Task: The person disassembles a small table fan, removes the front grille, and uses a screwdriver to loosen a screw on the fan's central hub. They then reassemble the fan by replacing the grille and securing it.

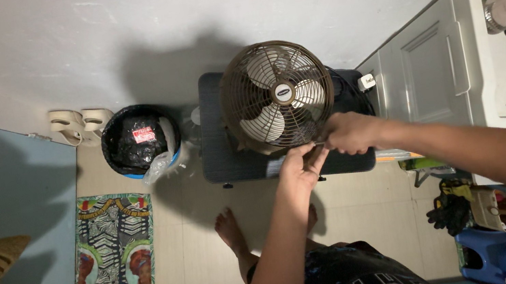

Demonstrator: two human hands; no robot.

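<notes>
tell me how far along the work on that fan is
Early, it seems. The fan stands whole on the dark stool, its front grille on. In hand: the left hand and right hand meet at the grille's lower edge, pinching a small dark thing too small to identify. Nothing looks taken off yet.

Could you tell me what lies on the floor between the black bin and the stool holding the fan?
In the head view, crumpled clear plastic lies between the bin and the stool.

Single view only: head-worn camera, looking steeply down and forward from standing height. Near field: both forearms enter from bottom edge. Mid field: round bronze wire-cage fan (pixel 277 95) centred, near arm's reach. Far field: beige tiled floor (pixel 181 245) and white wall (pixel 174 10).
</notes>
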